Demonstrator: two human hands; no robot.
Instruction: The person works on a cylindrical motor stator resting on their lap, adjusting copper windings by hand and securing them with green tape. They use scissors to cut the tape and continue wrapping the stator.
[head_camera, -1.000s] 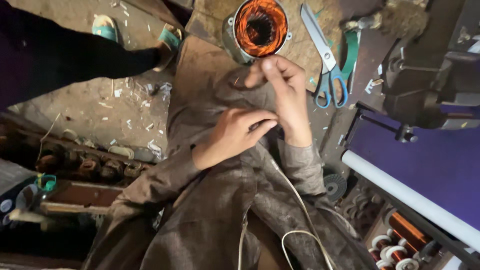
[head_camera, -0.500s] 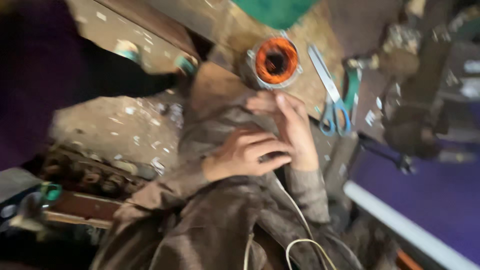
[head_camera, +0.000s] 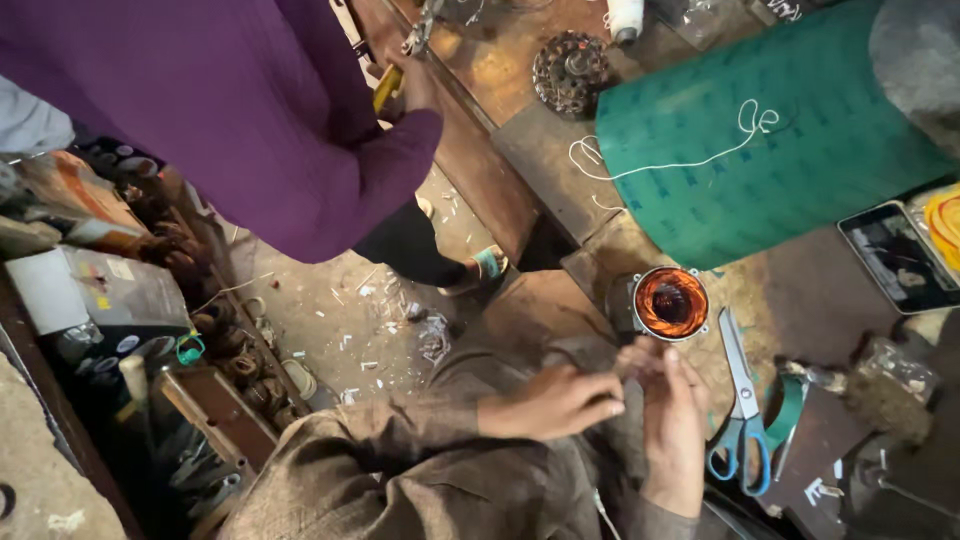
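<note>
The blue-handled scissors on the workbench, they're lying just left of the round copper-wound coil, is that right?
Not quite. The head view shows the blue-handled scissors lying on the workbench just right of the round copper-wound coil, not left, beside the person's right hand.

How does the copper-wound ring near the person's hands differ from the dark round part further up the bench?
The copper-wound stator glows orange with an open hollow centre; the dark finned wheel is grey-black, its centre filled. The stator sits close to both hands; the wheel lies far from them, beside the green sheet. Both are round and rest on the bench.
</note>
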